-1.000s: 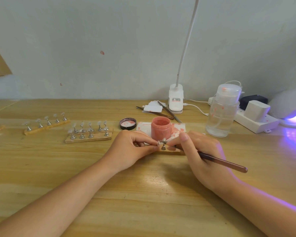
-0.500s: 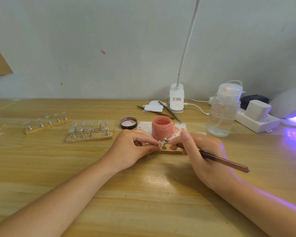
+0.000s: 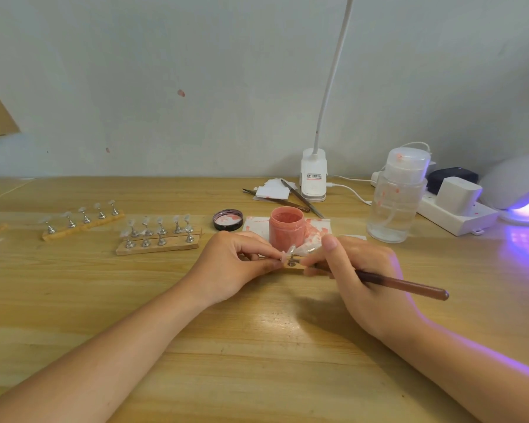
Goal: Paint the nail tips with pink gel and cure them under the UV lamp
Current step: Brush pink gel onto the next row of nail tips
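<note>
While the left hand (image 3: 235, 264) pinches the nail tip (image 3: 285, 255) stand, barely anything's moved since 1s ago.
Right hand (image 3: 361, 276) grips the brush (image 3: 406, 284) w/ bristles at the tip, so painting's ongoing, curing's yet to come.

A pale wall (image 3: 196, 71) with a few small reddish marks rose behind the wooden table (image 3: 257, 346). Violet light fell across the table's right end, and a soft glare lay on its middle.

2 bare hands (image 3: 239, 267) and 1 brown-handled brush (image 3: 406, 284) are seen. 1 open pink gel jar (image 3: 286, 228), 1 round black lid (image 3: 228, 219) and 1 clear plastic pump bottle (image 3: 394, 199) are counted. 4 wooden strips of metal nail-tip stands (image 3: 158, 239) are visible, 1 cut off at the left edge.
</note>
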